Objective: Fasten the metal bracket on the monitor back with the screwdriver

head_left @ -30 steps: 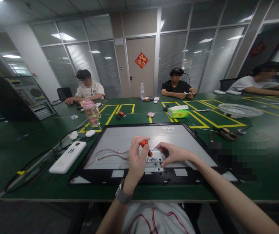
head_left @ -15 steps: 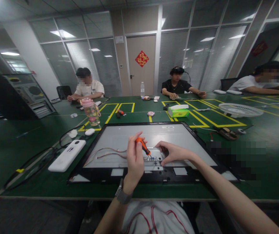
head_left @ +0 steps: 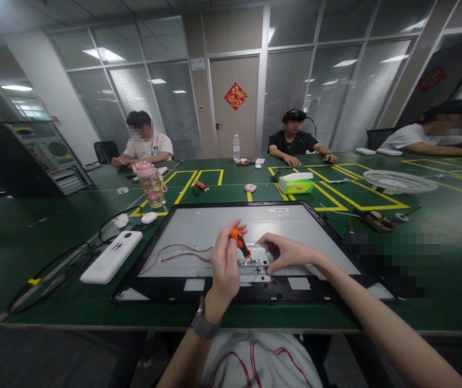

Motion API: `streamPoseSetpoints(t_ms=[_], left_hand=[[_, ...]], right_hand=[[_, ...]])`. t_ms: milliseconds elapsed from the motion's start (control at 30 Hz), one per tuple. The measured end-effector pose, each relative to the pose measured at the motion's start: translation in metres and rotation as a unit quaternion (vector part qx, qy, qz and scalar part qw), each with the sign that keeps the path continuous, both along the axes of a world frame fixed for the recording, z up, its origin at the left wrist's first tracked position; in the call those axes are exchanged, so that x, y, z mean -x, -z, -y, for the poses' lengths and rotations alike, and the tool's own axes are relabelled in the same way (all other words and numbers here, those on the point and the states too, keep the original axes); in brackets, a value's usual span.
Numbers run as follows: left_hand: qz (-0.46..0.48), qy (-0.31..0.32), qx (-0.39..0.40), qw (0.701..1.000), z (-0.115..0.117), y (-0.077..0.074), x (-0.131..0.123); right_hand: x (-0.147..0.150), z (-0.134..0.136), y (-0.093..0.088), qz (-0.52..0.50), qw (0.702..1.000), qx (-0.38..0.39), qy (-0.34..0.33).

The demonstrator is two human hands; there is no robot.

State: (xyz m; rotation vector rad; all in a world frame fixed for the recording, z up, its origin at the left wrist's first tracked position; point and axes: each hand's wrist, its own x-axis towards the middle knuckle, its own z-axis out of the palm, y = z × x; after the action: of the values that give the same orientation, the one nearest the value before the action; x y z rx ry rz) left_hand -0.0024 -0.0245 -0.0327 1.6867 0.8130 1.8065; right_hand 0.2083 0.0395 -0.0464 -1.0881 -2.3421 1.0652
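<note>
A flat display panel with a black frame and grey metal back lies on the table before me. My left hand, with a watch on its wrist, is closed around an orange and black screwdriver. The tool tilts down, its tip at a small circuit board on a metal bracket near the panel's front edge. My right hand grips the bracket's right end between thumb and fingers. Thin wires run from the board to the left, passing behind my left hand.
Left of the panel lie a white power bank, black cables and a pink-lided bottle. Beyond it are a green tissue pack and a white fan grille. Several people sit across the table.
The screwdriver's handle has shifted slightly right and stands a little more upright in my left hand. My right hand stays in place. Across the table, a co-worker's hands have moved a little.
</note>
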Motion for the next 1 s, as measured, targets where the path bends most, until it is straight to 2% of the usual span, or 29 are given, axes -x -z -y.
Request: streamPoseSetpoints(t_ms=[100,267,467,633,800,1000], left_hand=[[-0.02,-0.003,-0.003,1.0,-0.0024,0.0,-0.0001],[-0.058,-0.067,-0.056,0.994,-0.0034,-0.0016,0.0013],[-0.013,-0.01,0.017,1.0,-0.001,-0.0003,0.0003],[-0.027,-0.081,-0.045,0.995,-0.004,-0.0001,0.0008],[-0.013,-0.033,-0.022,0.999,-0.0028,-0.0018,0.0005],[-0.014,-0.075,-0.047,0.996,-0.0018,-0.0028,0.0016]], right_hand=[[0.0,-0.0009,0.0014,-0.002,1.0,0.003,0.003],[0.0001,-0.0023,0.0027,-0.007,1.0,-0.004,-0.001],[0.0,-0.0012,0.0009,0.001,1.0,-0.004,0.0],[0.0007,0.0,-0.002,0.0,1.0,-0.003,-0.001],[0.001,0.0005,-0.0032,0.004,1.0,0.0,0.0],[0.0007,-0.0006,-0.0009,0.0,1.0,-0.003,0.001]])
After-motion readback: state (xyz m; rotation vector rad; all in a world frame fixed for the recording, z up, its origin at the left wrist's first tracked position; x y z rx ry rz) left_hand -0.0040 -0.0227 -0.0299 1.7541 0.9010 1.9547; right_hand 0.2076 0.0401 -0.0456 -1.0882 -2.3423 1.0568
